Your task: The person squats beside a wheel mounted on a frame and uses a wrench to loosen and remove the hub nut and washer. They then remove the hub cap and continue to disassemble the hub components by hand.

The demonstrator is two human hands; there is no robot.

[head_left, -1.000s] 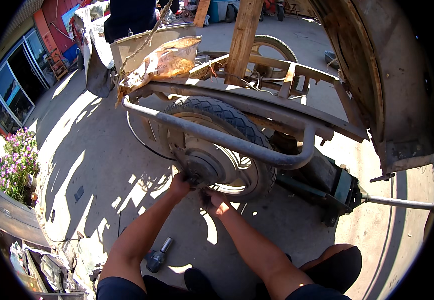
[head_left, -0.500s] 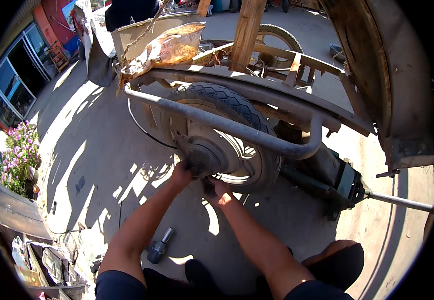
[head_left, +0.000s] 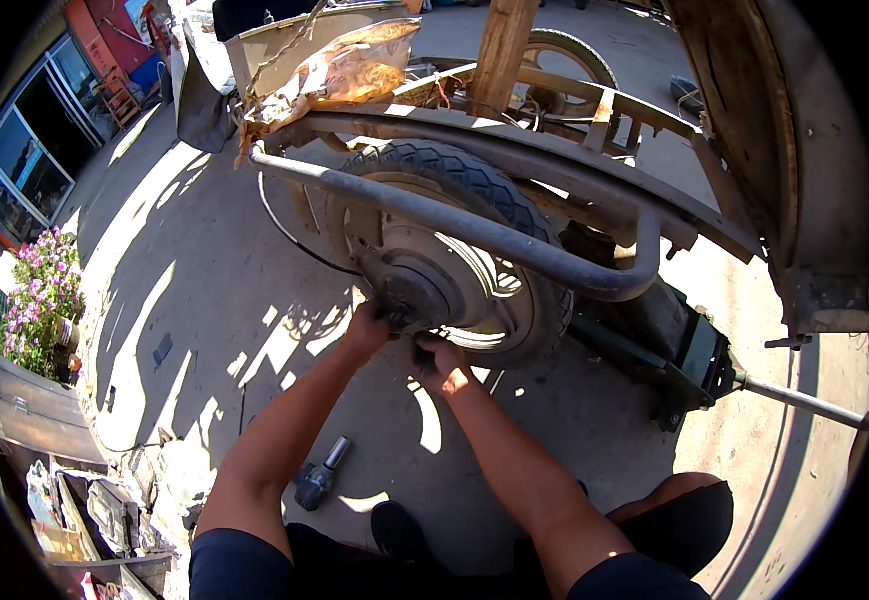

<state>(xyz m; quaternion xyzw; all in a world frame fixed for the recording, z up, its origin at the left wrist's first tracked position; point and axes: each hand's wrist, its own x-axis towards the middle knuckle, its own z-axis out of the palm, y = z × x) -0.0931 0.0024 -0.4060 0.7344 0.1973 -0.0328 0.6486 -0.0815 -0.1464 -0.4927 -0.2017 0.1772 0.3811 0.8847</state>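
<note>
A wheel (head_left: 519, 215) with a knobbly black tyre and a dusty metal rim is mounted under a vehicle frame. At its round hub (head_left: 416, 287), my left hand (head_left: 366, 330) reaches in from the lower left, its fingers in shadow against the hub's lower edge and mostly hidden. Just right of it, below the hub, my right hand (head_left: 441, 364) has its dark fingers curled inward; whatever they hold is too small or shaded to tell. A dark cable (head_left: 299, 240) loops to the hub. On the ground below my left forearm lies an impact wrench (head_left: 318, 480) with a long silver socket.
A grey tubular bar (head_left: 454, 228) crosses in front of the wheel. A green floor jack (head_left: 689, 360) with a long handle stands at the right. Open bins of parts (head_left: 104, 515) and a pink-flowered plant (head_left: 42, 300) are at the left. A wooden post (head_left: 501, 60) rises behind.
The view has shifted slightly, so the wheel and frame sit a little higher in it. Both hands stay at the hub, my right hand's fingers now slightly apart from it.
</note>
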